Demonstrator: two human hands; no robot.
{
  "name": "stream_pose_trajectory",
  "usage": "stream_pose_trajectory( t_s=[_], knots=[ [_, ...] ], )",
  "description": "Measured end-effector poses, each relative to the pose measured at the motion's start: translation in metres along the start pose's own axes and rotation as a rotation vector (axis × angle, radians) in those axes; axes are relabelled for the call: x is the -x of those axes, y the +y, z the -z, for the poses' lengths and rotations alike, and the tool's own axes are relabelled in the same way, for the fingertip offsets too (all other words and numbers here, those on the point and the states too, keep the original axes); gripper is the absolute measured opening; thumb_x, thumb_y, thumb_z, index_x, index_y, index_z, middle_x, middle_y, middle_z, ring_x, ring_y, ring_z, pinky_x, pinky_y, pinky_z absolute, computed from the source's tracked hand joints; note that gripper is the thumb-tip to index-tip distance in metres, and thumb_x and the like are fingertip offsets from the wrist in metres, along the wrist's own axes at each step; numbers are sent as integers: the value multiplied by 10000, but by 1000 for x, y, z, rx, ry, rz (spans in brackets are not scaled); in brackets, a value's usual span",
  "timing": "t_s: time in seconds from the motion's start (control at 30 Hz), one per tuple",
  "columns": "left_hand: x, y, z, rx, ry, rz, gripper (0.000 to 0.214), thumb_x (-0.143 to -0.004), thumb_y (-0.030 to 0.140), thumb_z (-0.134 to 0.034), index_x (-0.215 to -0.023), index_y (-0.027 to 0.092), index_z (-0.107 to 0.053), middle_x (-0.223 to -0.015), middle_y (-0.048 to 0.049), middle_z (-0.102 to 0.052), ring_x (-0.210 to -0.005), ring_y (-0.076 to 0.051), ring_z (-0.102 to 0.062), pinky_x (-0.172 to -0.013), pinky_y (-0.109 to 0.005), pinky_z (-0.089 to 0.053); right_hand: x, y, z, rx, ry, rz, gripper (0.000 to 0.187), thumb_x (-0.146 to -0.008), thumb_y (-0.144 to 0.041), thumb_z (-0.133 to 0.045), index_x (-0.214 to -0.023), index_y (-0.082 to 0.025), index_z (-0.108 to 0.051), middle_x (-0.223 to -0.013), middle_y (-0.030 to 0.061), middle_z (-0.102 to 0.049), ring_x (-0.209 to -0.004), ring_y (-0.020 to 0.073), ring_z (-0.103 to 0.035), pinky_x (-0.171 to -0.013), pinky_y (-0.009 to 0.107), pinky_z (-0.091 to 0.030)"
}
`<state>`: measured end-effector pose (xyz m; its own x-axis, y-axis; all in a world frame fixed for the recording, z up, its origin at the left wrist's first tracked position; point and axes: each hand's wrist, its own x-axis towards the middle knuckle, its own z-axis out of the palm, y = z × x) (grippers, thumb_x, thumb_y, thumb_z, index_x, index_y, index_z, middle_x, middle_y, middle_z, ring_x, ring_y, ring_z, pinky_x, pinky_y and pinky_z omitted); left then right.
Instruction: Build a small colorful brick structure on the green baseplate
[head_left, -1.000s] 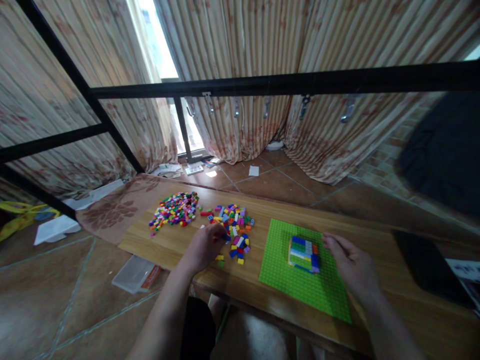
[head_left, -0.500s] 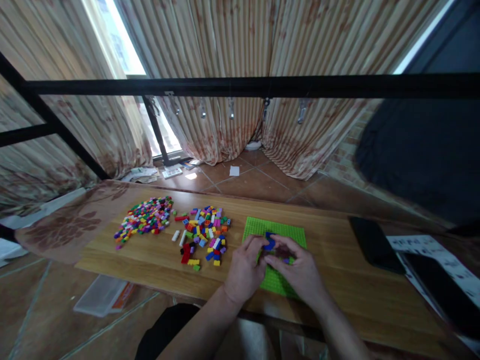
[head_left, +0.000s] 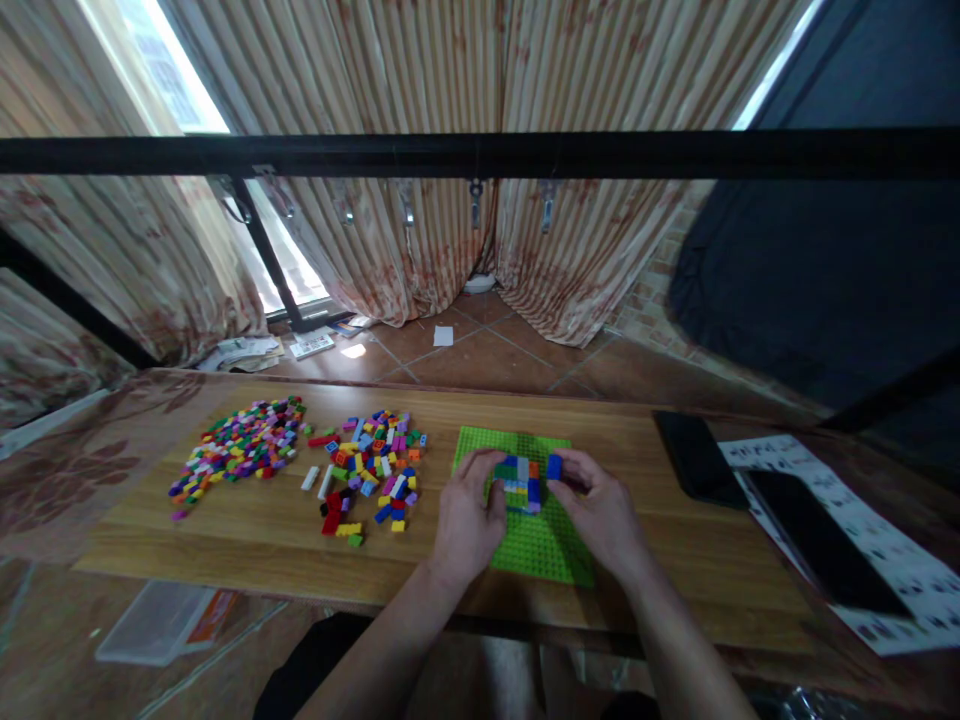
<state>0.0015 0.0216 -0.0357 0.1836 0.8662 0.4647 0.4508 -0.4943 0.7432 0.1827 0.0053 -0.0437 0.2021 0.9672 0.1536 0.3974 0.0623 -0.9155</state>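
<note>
A small build of mixed toy bricks (head_left: 523,470), with blue, orange, light-blue and purple pieces, sits on the green studded baseplate (head_left: 544,555). My left hand (head_left: 469,515) curls its thumb and index finger around the build's left end, which they partly hide. Just right of the build, my right hand (head_left: 602,507) pinches a blue brick (head_left: 554,467) between thumb and fingers. A narrow gap shows between this brick and the build.
Loose bricks lie on the wooden table (head_left: 285,540) in a far-left pile (head_left: 240,440) and a nearer pile (head_left: 375,460). To the right are a black flat case (head_left: 697,460), a printed sheet (head_left: 892,600) and a dark phone-like slab (head_left: 825,540).
My hands have moved apart, uncovering the build between them. The blue brick, earlier between both hands, is now in my right hand alone. The camera view has turned slightly right.
</note>
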Motion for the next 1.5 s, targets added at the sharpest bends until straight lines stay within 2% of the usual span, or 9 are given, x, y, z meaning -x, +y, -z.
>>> stream_pose_trajectory(
  t_s=[0.1, 0.2, 0.33, 0.6, 0.77, 0.87, 1.17, 1.37, 1.5],
  knots=[
    [-7, -12, -3, 43, 25, 143, 295, -830, 96, -514, -1096, 178, -608, -1072, -83, -659, -990, -191, -636, -904, -363, -522, -5, 6, 4, -3, -33, -10, 351, -787, -288, -603, -1133, -228, -608, -1080, 73, -711, -1029, 227, -653, -958, 436, -471],
    [-13, -21, -9, 131, -3, 260, 267, -844, 163, -543, -1096, 174, -630, -1047, -82, -685, -957, -192, -653, -879, -347, -529, -7, 8, 1, 7, -79, -8, 366, -775, -300, -623, -1136, -238, -628, -1121, 62, -698, -1082, 235, -622, -956, 433, -454],
    [-20, -26, -20, 268, -71, 334, 275, -861, 198, -534, -1110, 169, -646, -1070, -79, -704, -981, -185, -656, -881, -313, -524, -10, 10, -8, -16, -107, -1, 362, -751, -315, -652, -1107, -250, -668, -1178, 53, -676, -1101, 239, -600, -945, 424, -442],
    [-31, -30, -33, 341, -162, 351, 282, -863, 270, -544, -1088, 159, -672, -996, -61, -719, -901, -171, -663, -829, -290, -528, -15, 13, -11, -22, -74, -58, 365, -680, -300, -696, -1040, -239, -714, -1101, 57, -710, -1048, 241, -618, -904, 413, -455],
    [-37, -25, -36, 298, -211, 384, 357, -757, 286, -691, -1088, 155, -669, -998, -70, -720, -921, -189, -669, -853, -308, -526, -20, 14, -12, -38, -69, -98, 374, -613, -271, -732, -986, -239, -732, -1044, 53, -732, -986, 246, -641, -865, 413, -471],
    [-39, -21, -39, 264, -206, 441, 390, -709, 257, -735, -1081, 157, -669, -964, -70, -725, -873, -191, -675, -819, -315, -533, -22, 13, -11, -63, -80, -108, 366, -601, -264, -735, -966, -235, -738, -1028, 51, -737, -960, 242, -650, -859, 410, -476],
    [-41, -17, -46, 324, -154, 521, 287, -653, 170, -731, -937, 146, -693, -829, -33, -705, -749, -158, -652, -716, -277, -532, -22, 8, -9, -54, -114, -135, 385, -597, -261, -739, -980, -235, -734, -1037, 54, -735, -973, 244, -645, -853, 403, -468],
    [-40, -17, -47, 347, -139, 512, 241, -661, 155, -716, -901, 153, -689, -830, -32, -697, -747, -156, -644, -733, -296, -540, -19, 10, -7, -88, -146, -111, 399, -649, -308, -735, -1042, -243, -715, -1102, 56, -721, -1049, 251, -632, -932, 441, -449],
    [-38, -16, -45, 337, -136, 487, 259, -669, 157, -724, -925, 154, -687, -844, -31, -707, -775, -161, -650, -761, -297, -543, -18, 11, -5, -117, -125, -122, 432, -649, -331, -741, -1073, -254, -707, -1113, 59, -719, -1059, 253, -634, -940, 448, -456]
  ],
)
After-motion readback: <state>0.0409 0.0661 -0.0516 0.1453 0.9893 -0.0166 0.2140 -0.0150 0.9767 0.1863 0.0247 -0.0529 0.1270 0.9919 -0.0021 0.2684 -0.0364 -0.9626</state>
